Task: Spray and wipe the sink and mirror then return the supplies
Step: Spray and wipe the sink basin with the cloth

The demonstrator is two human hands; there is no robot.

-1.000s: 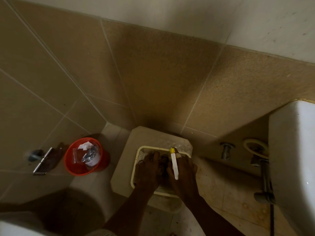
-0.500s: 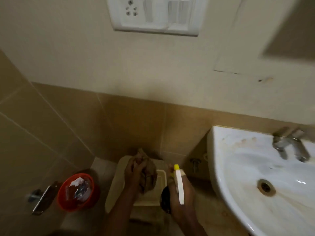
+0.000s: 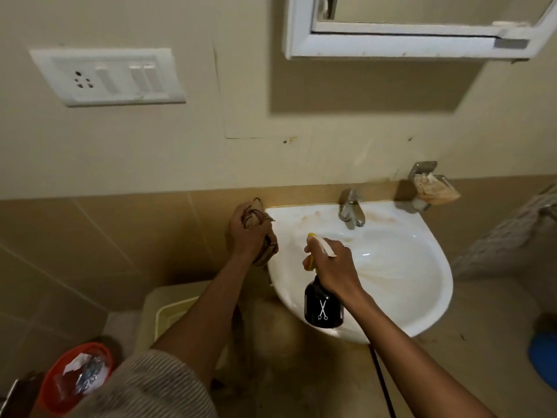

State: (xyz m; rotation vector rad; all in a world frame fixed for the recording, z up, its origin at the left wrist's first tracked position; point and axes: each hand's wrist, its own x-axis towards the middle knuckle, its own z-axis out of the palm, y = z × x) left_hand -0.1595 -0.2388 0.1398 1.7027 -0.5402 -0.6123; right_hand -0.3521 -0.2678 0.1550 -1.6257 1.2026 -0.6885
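Note:
A white wall-hung sink with brownish stains fills the middle right, a chrome tap at its back. My right hand grips a black spray bottle with a white and yellow trigger head, held over the sink's left part with the nozzle pointing toward the back. My left hand is closed on a bunched brown cloth at the sink's left rim. A white-framed mirror hangs on the wall above; only its lower part shows.
A white switch plate sits on the wall at left. Below stand a cream basket on a low stool and an orange bin with rubbish. A soap holder juts out right of the tap. Something blue lies at the floor's right edge.
Both hands lifted the cloth and spray bottle out of the basket and up to the sink. My view rose from the floor to the sink and mirror.

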